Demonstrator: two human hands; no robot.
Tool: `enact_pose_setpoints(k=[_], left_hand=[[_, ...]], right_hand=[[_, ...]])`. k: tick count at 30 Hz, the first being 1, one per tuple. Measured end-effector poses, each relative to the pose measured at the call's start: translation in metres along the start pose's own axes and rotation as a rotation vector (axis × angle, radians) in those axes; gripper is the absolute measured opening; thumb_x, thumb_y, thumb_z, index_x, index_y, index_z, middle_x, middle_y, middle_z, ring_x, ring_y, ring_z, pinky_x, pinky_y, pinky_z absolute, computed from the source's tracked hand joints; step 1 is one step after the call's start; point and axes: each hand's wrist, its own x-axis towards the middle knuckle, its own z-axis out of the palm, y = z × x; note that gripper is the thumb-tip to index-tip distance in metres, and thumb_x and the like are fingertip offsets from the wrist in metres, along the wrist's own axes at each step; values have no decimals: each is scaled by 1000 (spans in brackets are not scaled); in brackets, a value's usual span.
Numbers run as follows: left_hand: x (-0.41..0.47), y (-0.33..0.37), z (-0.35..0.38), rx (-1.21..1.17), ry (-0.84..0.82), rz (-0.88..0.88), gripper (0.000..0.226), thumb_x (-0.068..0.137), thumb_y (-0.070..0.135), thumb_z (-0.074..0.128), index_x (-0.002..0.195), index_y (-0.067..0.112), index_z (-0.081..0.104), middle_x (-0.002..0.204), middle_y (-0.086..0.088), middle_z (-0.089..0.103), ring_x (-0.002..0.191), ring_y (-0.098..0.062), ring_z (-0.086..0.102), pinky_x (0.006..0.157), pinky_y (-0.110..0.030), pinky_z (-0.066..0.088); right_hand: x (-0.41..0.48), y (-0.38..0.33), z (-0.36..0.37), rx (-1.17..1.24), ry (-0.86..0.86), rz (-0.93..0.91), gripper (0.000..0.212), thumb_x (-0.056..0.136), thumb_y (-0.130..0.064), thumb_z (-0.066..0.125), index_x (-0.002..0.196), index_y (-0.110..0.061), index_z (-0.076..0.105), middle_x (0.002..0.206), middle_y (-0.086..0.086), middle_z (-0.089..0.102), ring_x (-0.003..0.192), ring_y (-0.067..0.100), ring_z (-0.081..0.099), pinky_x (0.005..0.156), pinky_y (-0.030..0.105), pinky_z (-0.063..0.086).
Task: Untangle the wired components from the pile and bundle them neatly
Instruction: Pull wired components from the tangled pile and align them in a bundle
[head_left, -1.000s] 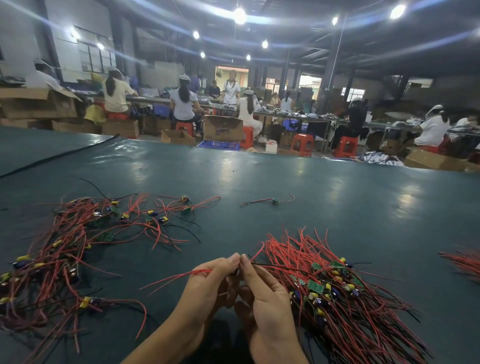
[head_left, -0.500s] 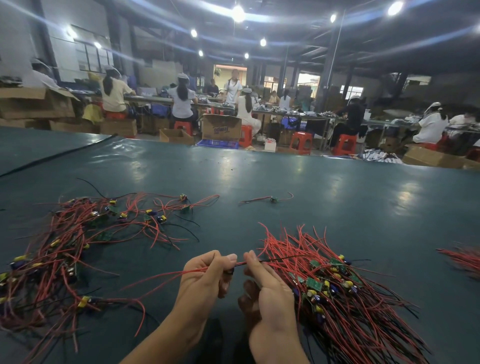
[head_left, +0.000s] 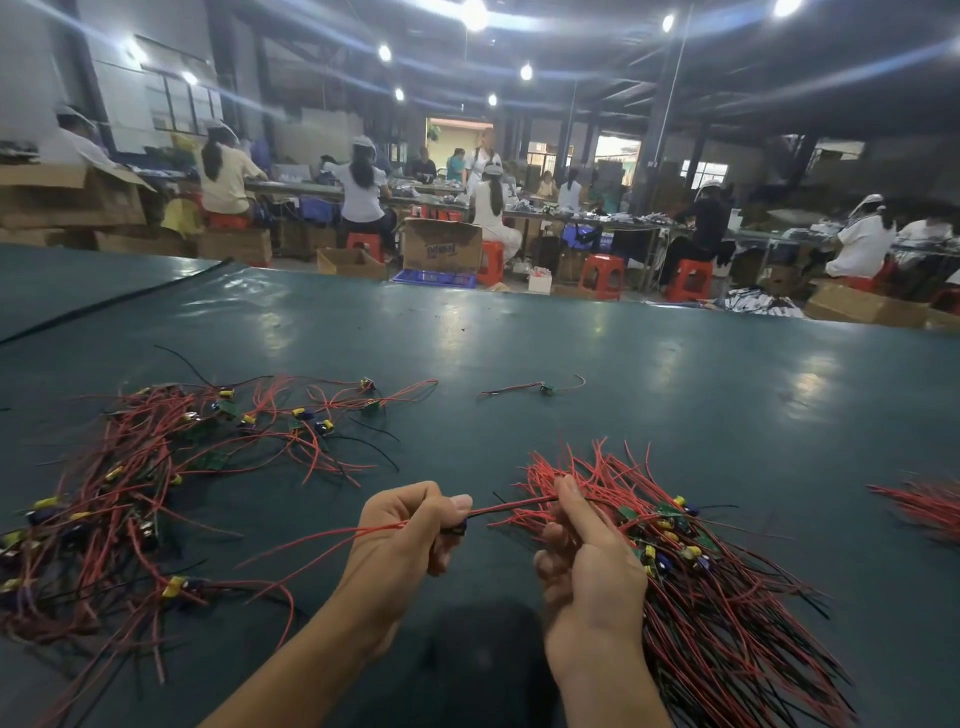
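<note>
A tangled pile (head_left: 156, 483) of red and black wires with small green boards and yellow parts spreads over the left of the green table (head_left: 675, 395). A combed bundle (head_left: 727, 582) of the same components lies at the right. My left hand (head_left: 410, 530) is shut on one wired component (head_left: 498, 510), whose red leads trail left out of the fist. My right hand (head_left: 587, 556) pinches that component's red and black wires where they stretch toward the bundle. The two hands are a short gap apart.
One stray wired component (head_left: 540, 387) lies alone farther back at mid-table. More red wires (head_left: 924, 506) lie at the right edge. Behind the table's far edge stand cardboard boxes (head_left: 441, 244), red stools (head_left: 602, 275) and seated workers at benches.
My hands have drawn apart: the left went left with the component, the right slid right along its wires toward the bundle. The wires between them are now stretched straight.
</note>
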Motion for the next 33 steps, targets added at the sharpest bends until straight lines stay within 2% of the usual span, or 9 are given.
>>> enact_pose_setpoints(k=[4,9,12,16,21,27,30,33], left_hand=[[-1,-1,0,35,-19,13,34,69,19,59,40,20,42,44,7,38,41,-9,31,42,-18,27],[-1,1,-5,22,-42,13,32,55,35,66,43,22,40,46,3,34,42,-10,30,41,-17,29],[0,2,-8,-12,-42,2,31,53,34,66,44,20,40,47,-3,32,41,-12,29,42,-19,28],[0,4,-8,-72,-62,-20,30,51,31,66,42,20,40,47,-3,31,41,-13,26,43,-22,25],[-1,4,-8,-142,-63,-62,30,48,29,67,43,19,39,46,-3,29,42,-13,24,48,-30,17],[-1,3,-10,-220,-61,-114,35,47,27,66,51,17,33,56,-10,16,42,-14,22,48,-29,19],[1,1,-11,-200,-57,-113,31,48,29,66,49,19,37,53,-6,23,43,-15,24,47,-28,22],[2,-3,-11,-156,-52,-82,34,54,32,69,51,17,40,50,-6,31,41,-14,30,44,-23,29]], right_hand=[[-1,3,3,57,80,-129,24,79,-13,79,56,-14,73,56,-3,64,43,5,55,33,16,34],[-2,2,2,92,121,-248,19,79,-13,80,61,-16,74,55,-4,65,44,4,56,34,16,36],[0,-3,-2,125,130,-252,13,79,-11,78,68,-15,74,54,-4,64,42,3,53,35,15,36],[-3,-5,-3,137,90,-229,12,82,-8,76,71,-15,74,54,-4,63,43,3,53,35,15,37],[-4,-5,-2,206,45,-97,8,84,-9,72,78,-14,71,56,-8,63,42,1,52,36,14,35],[-1,-7,-6,316,-91,53,9,81,-16,70,73,-15,66,58,-6,57,41,0,48,36,13,35],[0,-9,-8,327,-125,97,12,75,-22,71,64,-17,68,56,-7,56,38,0,46,33,12,33],[1,-11,-10,202,-122,17,5,81,-23,72,82,-18,71,70,-7,66,44,1,50,36,13,36]])
